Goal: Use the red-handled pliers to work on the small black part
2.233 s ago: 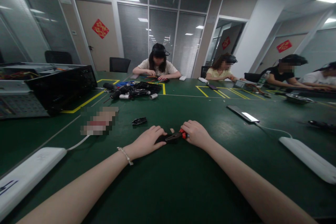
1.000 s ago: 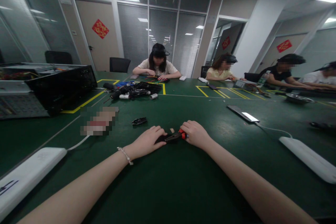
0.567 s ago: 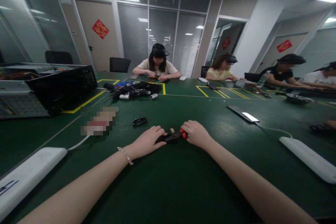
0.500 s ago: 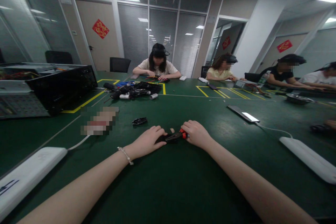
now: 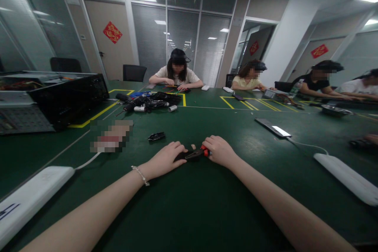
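My right hand [image 5: 220, 150] is closed around the red handles of a pair of pliers [image 5: 195, 153], whose dark jaws point left. The jaws lie over a dark, flat part [image 5: 180, 156] on the green table. My left hand [image 5: 167, 158] holds that part down between thumb and fingers; its exact kind is hard to make out. Just beyond the jaws lies a small pale piece [image 5: 193, 147]. Further off to the left is a small black part [image 5: 156, 137], apart from both hands.
A computer case [image 5: 71, 102] stands at the left. Near the back lies a heap of black tools and parts [image 5: 150, 101]. White power banks [image 5: 38, 201] with cabled phones [image 5: 273, 127] lie on both sides. Several people [image 5: 177, 73] work across the green table [image 5: 189, 212].
The pliers have turned slightly, and my right hand has shifted a little to the left. My left hand stays almost where it was on the dark part.
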Motion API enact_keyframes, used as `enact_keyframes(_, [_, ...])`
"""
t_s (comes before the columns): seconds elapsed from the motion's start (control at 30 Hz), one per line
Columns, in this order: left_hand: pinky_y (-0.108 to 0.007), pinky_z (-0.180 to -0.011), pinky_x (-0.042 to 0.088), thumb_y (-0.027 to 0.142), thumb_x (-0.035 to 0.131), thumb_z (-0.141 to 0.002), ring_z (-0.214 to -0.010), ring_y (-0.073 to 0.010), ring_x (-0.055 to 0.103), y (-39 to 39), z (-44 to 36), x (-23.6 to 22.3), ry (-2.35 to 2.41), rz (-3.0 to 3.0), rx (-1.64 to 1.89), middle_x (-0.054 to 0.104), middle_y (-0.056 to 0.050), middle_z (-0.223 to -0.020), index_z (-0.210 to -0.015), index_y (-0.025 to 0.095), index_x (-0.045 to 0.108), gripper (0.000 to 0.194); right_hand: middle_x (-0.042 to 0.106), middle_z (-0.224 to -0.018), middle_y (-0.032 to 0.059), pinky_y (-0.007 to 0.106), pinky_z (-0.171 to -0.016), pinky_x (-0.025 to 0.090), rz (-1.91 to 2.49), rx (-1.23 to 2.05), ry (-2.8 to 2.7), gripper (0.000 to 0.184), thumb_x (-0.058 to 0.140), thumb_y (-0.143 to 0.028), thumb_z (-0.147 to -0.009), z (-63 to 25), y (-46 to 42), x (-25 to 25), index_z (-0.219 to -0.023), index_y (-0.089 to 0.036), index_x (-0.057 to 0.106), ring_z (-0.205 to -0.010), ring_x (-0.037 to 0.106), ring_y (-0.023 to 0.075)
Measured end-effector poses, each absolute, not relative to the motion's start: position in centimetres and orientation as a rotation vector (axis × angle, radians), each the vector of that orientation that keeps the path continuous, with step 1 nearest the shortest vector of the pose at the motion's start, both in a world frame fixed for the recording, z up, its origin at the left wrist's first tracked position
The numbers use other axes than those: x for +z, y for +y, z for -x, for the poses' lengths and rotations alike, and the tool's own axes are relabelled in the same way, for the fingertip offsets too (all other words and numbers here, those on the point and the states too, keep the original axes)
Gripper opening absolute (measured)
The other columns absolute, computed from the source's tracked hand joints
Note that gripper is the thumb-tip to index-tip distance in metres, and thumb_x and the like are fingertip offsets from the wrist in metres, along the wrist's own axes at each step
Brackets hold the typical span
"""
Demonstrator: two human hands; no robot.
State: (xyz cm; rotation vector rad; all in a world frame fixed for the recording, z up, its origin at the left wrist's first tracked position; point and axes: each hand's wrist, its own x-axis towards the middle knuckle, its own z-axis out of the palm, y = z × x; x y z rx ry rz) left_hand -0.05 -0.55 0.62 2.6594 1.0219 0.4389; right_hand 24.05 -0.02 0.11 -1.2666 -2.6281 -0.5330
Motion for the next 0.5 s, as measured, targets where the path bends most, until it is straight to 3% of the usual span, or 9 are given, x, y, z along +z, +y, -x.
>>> enact_keyframes(0.5, [-0.030,-0.076,0.041,0.032,0.052,-0.082,-0.088,-0.0172,0.049,0.03,0.47,-0.09,0.991,-2.602,0.477,0.047,-0.002,-0.100,-0.107,0.024,0.049,0.027,0.056,-0.086,0.0061,0.027,-0.068,0.035,1.280,-0.492,-2.613,0.022,0.054,-0.013,-0.067,-24.07,-0.14,0.19,-0.088,-0.015,0.057,-0.077,0.047,0.0165])
